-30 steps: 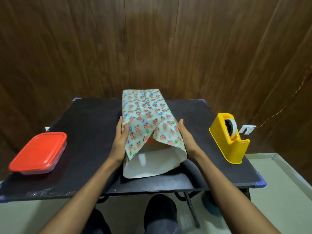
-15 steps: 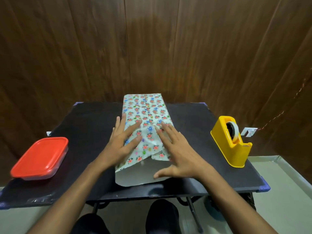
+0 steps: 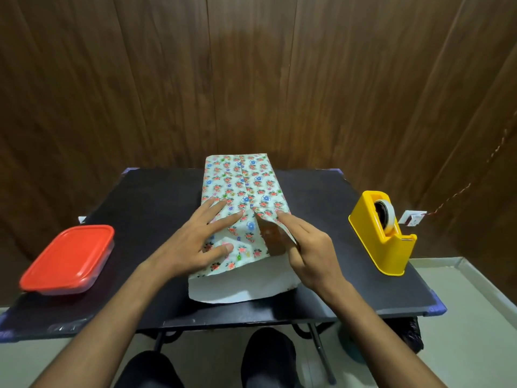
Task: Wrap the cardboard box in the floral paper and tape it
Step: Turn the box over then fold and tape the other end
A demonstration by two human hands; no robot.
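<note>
Showing the wrapping mid-fold, with the yellow plastic tape dispenser (image 3: 382, 233) as landmark. Far left of it sits a red-lidded plastic container (image 3: 68, 257) on the black surface (image 3: 156, 203). Nearer, the left hand (image 3: 193, 242) lies spread flat, pressing the thin floral wrapping paper (image 3: 240, 191) down. Just left of the dispenser, the right hand (image 3: 310, 247) pinches a raised paper flap, exposing the brown cardboard box (image 3: 272, 238) beneath. The paper likely handles light, creasable and tearable; the box looks stiff. Hold the paper by its edges.

Black table (image 3: 156, 208), floral-wrapped box (image 3: 240, 186), red-lidded container (image 3: 70, 256), yellow tape dispenser (image 3: 383, 242)
</note>
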